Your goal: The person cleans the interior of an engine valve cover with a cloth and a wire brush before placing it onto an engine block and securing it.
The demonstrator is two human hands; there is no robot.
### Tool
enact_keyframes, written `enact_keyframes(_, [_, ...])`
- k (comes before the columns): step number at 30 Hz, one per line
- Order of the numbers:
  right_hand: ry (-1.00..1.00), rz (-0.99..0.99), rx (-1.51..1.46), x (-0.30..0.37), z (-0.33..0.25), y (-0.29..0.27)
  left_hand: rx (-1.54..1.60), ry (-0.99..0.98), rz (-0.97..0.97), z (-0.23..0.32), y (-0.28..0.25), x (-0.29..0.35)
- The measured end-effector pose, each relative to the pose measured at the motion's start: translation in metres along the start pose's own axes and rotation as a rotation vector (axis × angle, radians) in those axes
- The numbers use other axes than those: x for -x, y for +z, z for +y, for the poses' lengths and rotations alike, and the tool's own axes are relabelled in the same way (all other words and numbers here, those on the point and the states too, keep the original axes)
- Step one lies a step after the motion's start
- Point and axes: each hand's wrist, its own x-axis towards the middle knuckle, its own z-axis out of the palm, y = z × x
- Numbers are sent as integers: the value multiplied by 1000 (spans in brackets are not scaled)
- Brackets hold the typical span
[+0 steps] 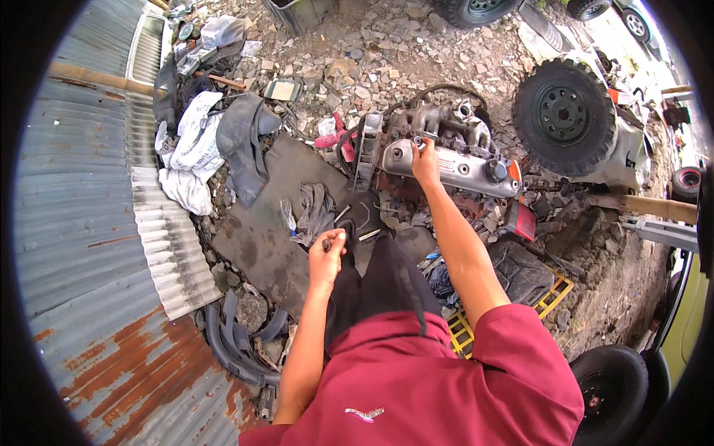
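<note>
In front of me lies an engine with a silver valve cover (468,172) and a grey cast manifold (430,119) behind it. My right hand (425,165) reaches over the cover's left half, fingers pinched at a small shiny metal piece (422,144) along its far edge. Whether that piece is loose or fixed to the engine, I cannot tell. Nearer to me, my left hand (326,259) is curled closed above the ground sheet. A small dark piece (326,245) pokes out from its fingers; its kind is unclear. Beside that hand lies a crumpled grey cloth (315,212).
A flat dark sheet (260,223) covers the ground, with metal tools (369,235) by my legs. A large tyre (563,115) stands beyond the engine's right. White sacks (195,141) and corrugated metal (89,208) line the left. A yellow crate (554,296) sits at lower right.
</note>
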Motion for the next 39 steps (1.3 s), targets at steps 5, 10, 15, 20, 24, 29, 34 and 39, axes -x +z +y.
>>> enact_keyframes(5, [-48, 132, 13, 0, 22, 6, -610, 386, 65, -41, 70, -96])
enact_keyframes(10, [-35, 183, 54, -6, 28, 18, -812, 587, -121, -33, 131, -204])
enact_keyframes(15, [-127, 285, -52, -4, 28, 27, -867, 718, -366, -26, 145, -270])
enact_keyframes(20, [-111, 298, -60, -8, 28, 25, -795, 586, -548, -32, 145, -285])
enact_keyframes(24, [-176, 308, -110, -9, 32, 27, -762, 580, -557, -36, 144, -288])
enact_keyframes(29, [-112, 217, -72, -8, 27, 25, -743, 537, -572, -33, 142, -287])
enact_keyframes(34, [-131, 158, -39, -10, 29, 19, -708, 624, -567, -29, 152, -288])
enact_keyframes(39, [-134, 129, -20, -9, 25, 19, -680, 635, -560, -35, 156, -284])
